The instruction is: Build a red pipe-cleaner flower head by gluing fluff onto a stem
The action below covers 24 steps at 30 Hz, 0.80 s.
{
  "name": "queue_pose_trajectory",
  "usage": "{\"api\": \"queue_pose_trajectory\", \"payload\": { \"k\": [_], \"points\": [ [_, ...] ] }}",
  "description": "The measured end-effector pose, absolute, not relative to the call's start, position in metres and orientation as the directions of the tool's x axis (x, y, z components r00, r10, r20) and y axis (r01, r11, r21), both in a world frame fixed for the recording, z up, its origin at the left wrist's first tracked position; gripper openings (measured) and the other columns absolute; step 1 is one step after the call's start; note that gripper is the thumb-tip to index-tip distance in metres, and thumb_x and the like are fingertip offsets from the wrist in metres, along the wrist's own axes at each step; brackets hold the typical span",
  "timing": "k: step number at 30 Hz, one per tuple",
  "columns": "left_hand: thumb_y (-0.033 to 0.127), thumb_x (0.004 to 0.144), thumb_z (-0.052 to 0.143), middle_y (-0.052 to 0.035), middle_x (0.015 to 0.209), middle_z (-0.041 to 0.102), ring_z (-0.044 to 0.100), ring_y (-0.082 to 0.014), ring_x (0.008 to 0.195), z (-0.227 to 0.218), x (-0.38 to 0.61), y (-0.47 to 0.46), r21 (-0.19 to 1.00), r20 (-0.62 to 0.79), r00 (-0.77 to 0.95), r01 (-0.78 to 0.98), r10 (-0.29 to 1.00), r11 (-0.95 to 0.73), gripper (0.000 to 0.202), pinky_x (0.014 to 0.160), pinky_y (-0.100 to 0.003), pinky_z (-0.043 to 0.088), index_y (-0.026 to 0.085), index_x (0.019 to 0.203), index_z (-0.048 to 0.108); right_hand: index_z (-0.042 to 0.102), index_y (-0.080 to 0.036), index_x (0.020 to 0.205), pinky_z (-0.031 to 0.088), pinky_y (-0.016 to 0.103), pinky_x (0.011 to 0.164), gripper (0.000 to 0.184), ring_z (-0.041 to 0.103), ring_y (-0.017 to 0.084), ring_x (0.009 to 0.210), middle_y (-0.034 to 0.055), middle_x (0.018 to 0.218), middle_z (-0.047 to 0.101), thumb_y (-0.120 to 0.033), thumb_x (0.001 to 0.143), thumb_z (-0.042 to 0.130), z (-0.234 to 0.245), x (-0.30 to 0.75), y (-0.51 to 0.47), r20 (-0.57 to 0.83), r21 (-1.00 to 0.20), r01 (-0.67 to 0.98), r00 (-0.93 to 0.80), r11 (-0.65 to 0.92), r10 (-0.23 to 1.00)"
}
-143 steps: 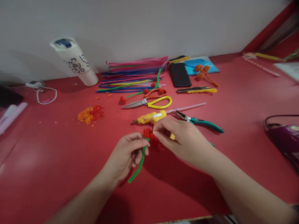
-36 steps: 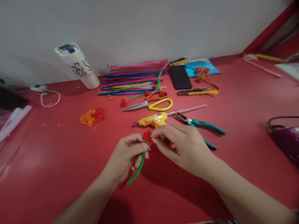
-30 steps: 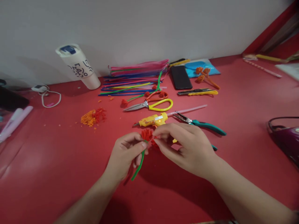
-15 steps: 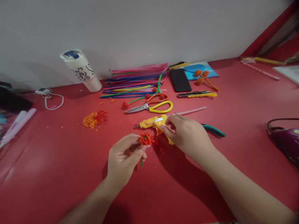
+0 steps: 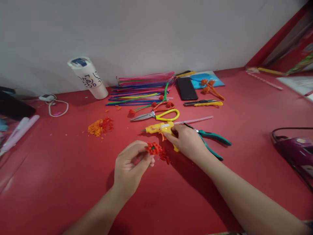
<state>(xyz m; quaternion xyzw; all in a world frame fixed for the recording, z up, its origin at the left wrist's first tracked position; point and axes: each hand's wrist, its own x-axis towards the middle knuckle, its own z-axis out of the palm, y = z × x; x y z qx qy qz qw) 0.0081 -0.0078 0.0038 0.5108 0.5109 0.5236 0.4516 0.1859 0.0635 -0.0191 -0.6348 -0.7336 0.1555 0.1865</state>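
Between the thumb and fingers of my left hand point(image 5: 133, 163) is a red pipe-cleaner flower point(image 5: 154, 148) with a green centre. Its stem is mostly hidden by my fingers. My right hand point(image 5: 187, 140) is closed around the handle of a yellow glue gun point(image 5: 158, 127), whose nozzle points left and whose small light glows orange. A clear glue stick point(image 5: 195, 120) sticks out of its back. Red fuzzy pieces point(image 5: 165, 156) lie on the table just beyond the flower. Green-handled pliers point(image 5: 215, 134) lie beside my right wrist, partly covered by the hand.
Scissors point(image 5: 156, 115) lie behind the glue gun, near a green stem with red blooms point(image 5: 132, 112). Farther back are pipe cleaners point(image 5: 144, 80), a phone point(image 5: 187, 88), a utility knife point(image 5: 204, 103) and an orange flower stem point(image 5: 212, 88). Orange and red clippings point(image 5: 96, 127) and a tumbler point(image 5: 90, 78) stand left.
My right hand has moved slightly left and closed around the glue gun's handle, uncovering more of the pliers. The flower has tilted a little in my left hand. The view has shifted slightly.
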Motion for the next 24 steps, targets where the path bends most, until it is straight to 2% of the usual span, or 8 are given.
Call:
{"api": "queue_pose_trajectory", "payload": {
  "k": [3,6,8,11,14,18,22,24],
  "points": [
    [0.020,0.077,0.064,0.0001,0.058,0.062,0.055,-0.0097,0.044,0.003,0.011,-0.005,0.994,-0.093,-0.090,-0.068,0.992,0.087,0.012,0.045,-0.022,0.047,0.018,0.068,0.072,0.055,-0.017,0.076,0.036,0.025,0.050,0.031,0.056,0.015,0.056,0.0027,0.066,0.060,-0.046,0.085,0.049,-0.014,0.190,0.065,0.082,-0.628,0.773,-0.047,0.088,0.996],
    [0.023,0.078,0.064,-0.0001,0.060,0.065,0.058,-0.0088,0.046,0.000,0.011,-0.002,0.960,-0.207,-0.008,-0.194,0.978,0.201,0.012,0.046,-0.020,0.049,0.017,0.076,0.074,0.055,-0.017,0.085,0.040,0.022,0.049,0.034,0.056,0.012,0.057,-0.0002,0.069,0.059,-0.050,0.077,0.059,-0.005,0.194,0.062,-0.069,-0.950,0.307,-0.022,-0.059,0.997],
    [0.025,0.078,0.066,-0.0013,0.066,0.068,0.061,-0.0094,0.051,0.000,0.009,0.000,0.932,-0.244,0.029,-0.270,0.969,0.243,0.012,0.050,-0.019,0.052,0.016,0.080,0.075,0.058,-0.016,0.085,0.039,0.020,0.048,0.035,0.054,0.010,0.055,-0.0014,0.067,0.058,-0.045,0.068,0.070,0.002,0.195,0.058,-0.201,-0.979,-0.005,-0.103,-0.202,0.974],
    [0.025,0.073,0.071,-0.0029,0.068,0.069,0.063,-0.0099,0.053,0.001,0.006,0.004,0.893,-0.292,0.030,-0.350,0.956,0.284,0.013,0.050,-0.019,0.054,0.013,0.077,0.074,0.060,-0.016,0.082,0.041,0.020,0.049,0.030,0.055,0.010,0.055,-0.0013,0.063,0.059,-0.035,0.065,0.075,0.011,0.194,0.050,-0.287,-0.938,-0.132,-0.225,-0.321,0.931],
    [0.026,0.068,0.074,-0.0020,0.065,0.068,0.061,-0.0088,0.048,0.003,0.003,0.006,0.863,-0.325,0.038,-0.397,0.945,0.312,0.014,0.041,-0.016,0.049,0.013,0.072,0.072,0.062,-0.016,0.083,0.048,0.024,0.054,0.019,0.060,0.014,0.057,0.0009,0.062,0.063,-0.029,0.070,0.069,0.017,0.192,0.043,-0.234,-0.925,-0.199,-0.371,-0.323,0.899],
    [0.026,0.067,0.074,0.0005,0.059,0.066,0.052,-0.0049,0.037,0.005,-0.002,0.009,0.837,-0.346,0.047,-0.436,0.937,0.331,0.015,0.029,-0.012,0.037,0.013,0.067,0.068,0.062,-0.017,0.075,0.042,0.024,0.042,0.018,0.050,0.010,0.042,0.0021,0.062,0.063,-0.034,0.079,0.059,0.020,0.192,0.034,-0.110,-0.963,-0.178,-0.421,-0.201,0.900],
    [0.028,0.066,0.073,0.0015,0.056,0.064,0.047,-0.0030,0.033,0.006,-0.005,0.011,0.819,-0.359,0.038,-0.467,0.933,0.334,0.017,0.028,-0.011,0.034,0.013,0.065,0.063,0.062,-0.020,0.077,0.045,0.025,0.045,0.020,0.052,0.013,0.050,0.0021,0.068,0.063,-0.040,0.080,0.061,0.022,0.191,0.023,0.015,-0.997,0.075,-0.275,0.037,0.961],
    [0.029,0.066,0.073,0.0023,0.053,0.063,0.046,-0.0030,0.031,0.006,-0.006,0.012,0.812,-0.361,0.017,-0.485,0.932,0.324,0.019,0.026,-0.011,0.033,0.014,0.063,0.061,0.060,-0.023,0.073,0.048,0.027,0.050,0.016,0.057,0.015,0.057,0.0024,0.071,0.064,-0.037,0.081,0.060,0.024,0.188,0.018,0.172,-0.943,0.228,-0.284,0.241,0.943]
  ]
}}
